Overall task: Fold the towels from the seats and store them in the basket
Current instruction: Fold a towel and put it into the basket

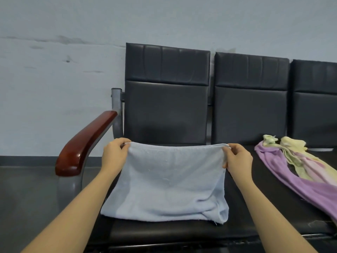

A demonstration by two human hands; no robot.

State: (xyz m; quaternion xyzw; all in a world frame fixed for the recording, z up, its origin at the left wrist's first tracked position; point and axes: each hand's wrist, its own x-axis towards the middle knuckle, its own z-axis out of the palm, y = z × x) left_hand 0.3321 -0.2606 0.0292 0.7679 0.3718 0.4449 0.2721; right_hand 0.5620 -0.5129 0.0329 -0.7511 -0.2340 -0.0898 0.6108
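A light blue towel [169, 181] hangs doubled over the leftmost black seat [164, 232], its lower edge resting on the cushion. My left hand [114, 155] pinches its upper left corner. My right hand [238, 157] pinches the upper right corner, and the top edge is stretched taut between them. On the middle seat lie a purple towel [284, 172], a pale yellow towel [293, 148] and a pink one [313, 168], loosely heaped together. No basket is in view.
A row of black padded seats [249, 110] stands against a pale wall [60, 79]. A glossy red-brown armrest [85, 143] on a grey metal frame sits left of my left hand. Grey floor [27, 198] lies to the left.
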